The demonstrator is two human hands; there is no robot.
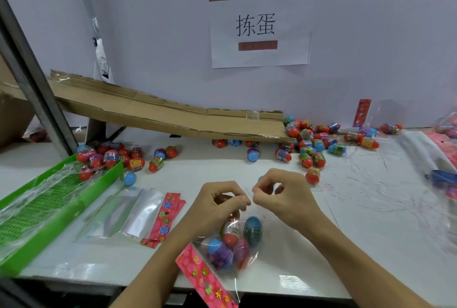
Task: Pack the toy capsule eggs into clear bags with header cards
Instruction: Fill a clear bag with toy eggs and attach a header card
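Observation:
A clear bag point(230, 246) with a pink flowered header card point(205, 280) hangs near the table's front edge, holding several capsule eggs in red, blue and purple. My left hand point(217, 206) and my right hand point(284, 196) both pinch the bag's open top edge, fingers curled, close together above the eggs. A blue egg is partly hidden behind my right hand's fingers. Loose capsule eggs point(309, 144) lie heaped at the foot of a cardboard ramp point(173, 114).
Empty clear bags with pink header cards point(138, 213) lie left of my hands. A green plastic tray point(49, 199) covered in film sits at the left with eggs point(108, 154) beside it. More bags and a card point(362, 112) lie at the right. A paper sign hangs on the wall.

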